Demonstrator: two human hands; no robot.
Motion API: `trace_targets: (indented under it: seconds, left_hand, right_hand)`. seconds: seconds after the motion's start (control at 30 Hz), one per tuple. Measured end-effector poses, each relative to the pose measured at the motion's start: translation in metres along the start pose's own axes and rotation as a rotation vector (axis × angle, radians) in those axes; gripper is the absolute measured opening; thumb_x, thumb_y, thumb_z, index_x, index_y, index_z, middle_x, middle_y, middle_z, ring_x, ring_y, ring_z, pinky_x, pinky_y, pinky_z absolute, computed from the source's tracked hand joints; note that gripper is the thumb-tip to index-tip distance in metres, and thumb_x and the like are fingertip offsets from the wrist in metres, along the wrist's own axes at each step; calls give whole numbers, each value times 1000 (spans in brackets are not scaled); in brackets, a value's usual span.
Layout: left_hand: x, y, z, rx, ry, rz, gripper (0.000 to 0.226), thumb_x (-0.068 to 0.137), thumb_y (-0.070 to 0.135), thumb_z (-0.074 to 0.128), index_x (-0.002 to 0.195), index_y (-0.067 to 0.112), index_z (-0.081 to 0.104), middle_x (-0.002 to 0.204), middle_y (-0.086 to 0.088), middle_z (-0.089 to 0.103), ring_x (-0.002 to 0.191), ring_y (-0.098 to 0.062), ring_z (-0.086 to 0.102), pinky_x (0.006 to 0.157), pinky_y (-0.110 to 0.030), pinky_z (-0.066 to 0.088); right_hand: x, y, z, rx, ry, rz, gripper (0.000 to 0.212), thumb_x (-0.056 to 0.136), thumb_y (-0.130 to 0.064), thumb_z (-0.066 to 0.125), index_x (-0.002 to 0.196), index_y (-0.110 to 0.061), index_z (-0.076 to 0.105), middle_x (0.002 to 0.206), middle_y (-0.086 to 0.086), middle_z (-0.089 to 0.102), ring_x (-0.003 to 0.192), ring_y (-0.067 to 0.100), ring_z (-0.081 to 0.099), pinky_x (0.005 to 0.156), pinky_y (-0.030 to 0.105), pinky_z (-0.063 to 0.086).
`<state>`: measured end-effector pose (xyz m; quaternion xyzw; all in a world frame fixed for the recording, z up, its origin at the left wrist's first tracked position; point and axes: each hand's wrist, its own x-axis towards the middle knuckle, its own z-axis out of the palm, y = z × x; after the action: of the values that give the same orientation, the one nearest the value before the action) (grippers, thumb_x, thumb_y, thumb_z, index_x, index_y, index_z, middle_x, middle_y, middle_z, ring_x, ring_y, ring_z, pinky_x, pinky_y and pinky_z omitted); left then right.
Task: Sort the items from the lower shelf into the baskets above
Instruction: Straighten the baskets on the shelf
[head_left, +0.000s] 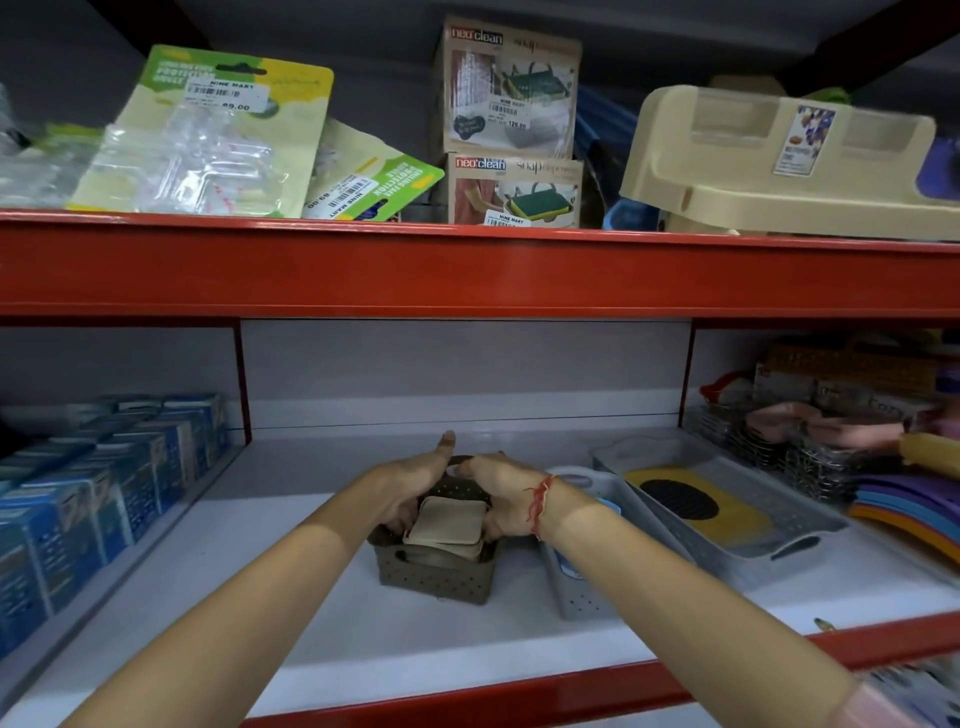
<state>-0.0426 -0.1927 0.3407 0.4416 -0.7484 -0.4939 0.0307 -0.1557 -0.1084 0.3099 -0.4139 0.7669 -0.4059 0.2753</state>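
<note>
Upper shelf, centre: two stacked boxes read "neo'clean"; top price sticker "129.00". Left green card pack: "NINE MART", "89.00".

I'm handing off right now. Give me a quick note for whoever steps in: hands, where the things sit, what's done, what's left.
Left hand and right hand: both down in the small brown perforated basket, fingers around the stack of beige square pieces. Whether the stack is gripped or just being settled, I cannot tell.
The basket stands on the white shelf, mid-shelf. Beside it on the right, a narrow grey basket, then a grey tray with a yellow and black item.
Done: beige stack in the brown basket.
Left: confirm the stack is seated, then carry on sorting.
</note>
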Motion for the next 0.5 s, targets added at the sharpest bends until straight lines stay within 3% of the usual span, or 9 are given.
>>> trace_targets:
  seconds: [0.07,0.1,0.13,0.17,0.23,0.3,0.37,0.43,0.5]
  left_hand:
    - [0,-6,5,182,96,161,72,94,62,17,144,13,31,149,-16,36,133,-32,39,105,-36,35]
    - [-1,-11,5,259,147,286,64,96,57,21,141,16,38,148,-11,40,132,-27,40,103,-33,34]
    - [-5,-15,5,298,170,406,57,97,55,25,137,20,44,144,-5,46,129,-23,43,98,-29,34]
    - [-10,-19,3,306,152,507,51,96,54,29,133,25,49,138,1,51,125,-17,46,94,-25,33]
    - [-21,-26,0,348,15,626,44,94,55,37,123,29,57,124,10,59,113,-9,52,88,-21,39]
    - [-31,-32,1,477,-122,631,40,91,53,47,112,23,64,110,6,67,98,-12,61,82,-23,46]
    - [-35,-37,9,650,-125,600,29,90,44,55,108,24,67,105,6,68,93,-11,60,78,-22,46]
    - [-38,-39,19,782,-40,617,19,92,31,56,102,21,69,97,6,67,88,-13,57,76,-25,42]
    - [-43,-37,30,830,29,634,15,94,23,54,90,18,68,84,4,60,80,-15,52,70,-28,37]
  right_hand:
    - [6,12,1,-114,78,-63,53,100,-17,37,149,-5,21,155,15,29,141,32,33,119,37,26]
    - [-5,8,-5,-140,59,-121,55,98,-21,43,148,-10,25,149,9,39,134,27,42,115,27,32]
    - [-14,-3,-8,-144,38,-130,50,96,-24,48,143,-13,36,137,3,51,122,18,51,105,14,38]
    - [-23,-8,-15,-142,86,-146,39,95,-26,50,133,-15,48,124,0,59,108,13,55,96,10,41]
    - [-40,0,-31,-182,141,-193,27,95,-24,50,117,-16,61,116,1,65,100,13,59,92,17,45]
    - [-59,20,-44,-272,121,-197,18,92,-28,54,102,-22,68,103,-3,68,89,6,61,78,9,47]
    - [-75,40,-54,-385,52,-191,13,88,-35,58,86,-29,69,90,-8,68,80,6,62,72,15,49]
    - [-90,48,-58,-552,-20,-176,21,88,-41,57,89,-25,71,90,-5,69,83,12,63,78,27,52]
    - [-93,55,-60,-563,-65,-193,28,89,-41,57,104,-21,70,105,0,72,97,17,64,86,30,51]
